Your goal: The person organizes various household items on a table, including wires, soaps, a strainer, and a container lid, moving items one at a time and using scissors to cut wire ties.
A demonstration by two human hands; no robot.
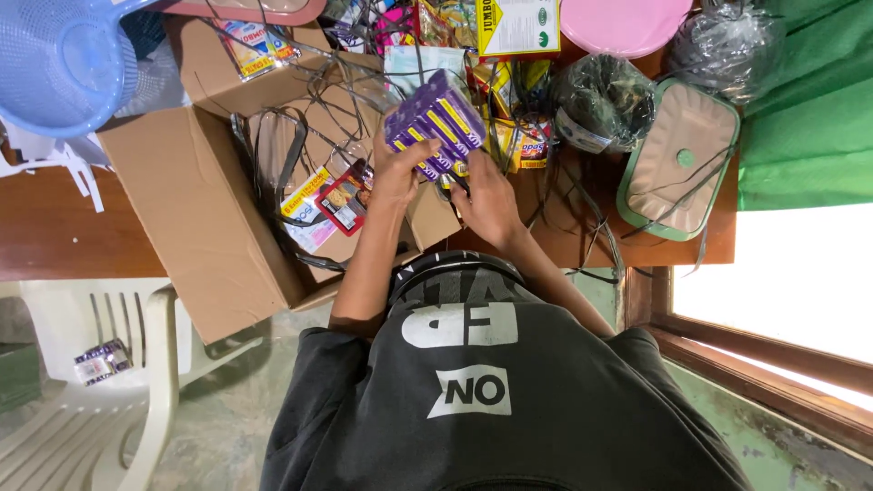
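Both hands hold a purple pack of small boxes (435, 123) above the brown tabletop (55, 227), right by the open cardboard box (195, 214). The left hand (397, 173) has its grip closed around the near end of the pack, thumb on one side and fingers on the other. The right hand (488, 202) presses at the bottom edge; I cannot tell if its grip is closed around the pack or only touching it.

The pack looks light and a bit stiff, like little bars wrapped together in shiny plastic. The wrap is probably slippery, so holding it by the long flat sides seems safest. It looks like it could bend in the middle.

Thin black straps (300, 136) lie tangled all over, long and floppy. A tan lunch box with a green rim (680, 162) looks hard and smooth. A blue plastic basket (59, 59) is full of tiny holes.
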